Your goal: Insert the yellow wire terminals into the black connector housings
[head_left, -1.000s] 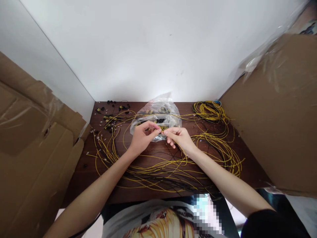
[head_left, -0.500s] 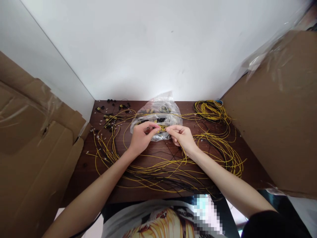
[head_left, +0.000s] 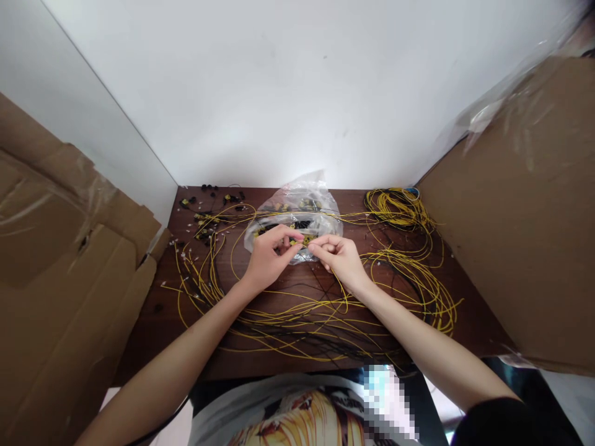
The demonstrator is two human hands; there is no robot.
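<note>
My left hand (head_left: pixel 274 253) is closed in a pinch over the front of a clear plastic bag (head_left: pixel 316 181); what its fingertips hold is too small to make out. Close to its right, my right hand (head_left: pixel 340 257) pinches a yellow wire (head_left: pixel 344 296), which hangs down from its fingers. The fingertips of both hands nearly meet. Inside the bag lie small black and yellow parts (head_left: pixel 310 204). Long yellow and black wires (head_left: pixel 288 319) spread over the brown table below my hands.
A coiled wire bundle (head_left: pixel 388 207) lies at the back right, with more loops (head_left: pixel 437 297) in front. Small black and yellow pieces (head_left: pixel 204 220) are scattered at the back left. Cardboard stands at the left (head_left: pixel 60 248) and right (head_left: pixel 525 217); a white wall (head_left: pixel 297 93) rises behind.
My fingertips have come slightly closer together, the left hand shifting a little right and the right hand a little left. The rest looks the same.
</note>
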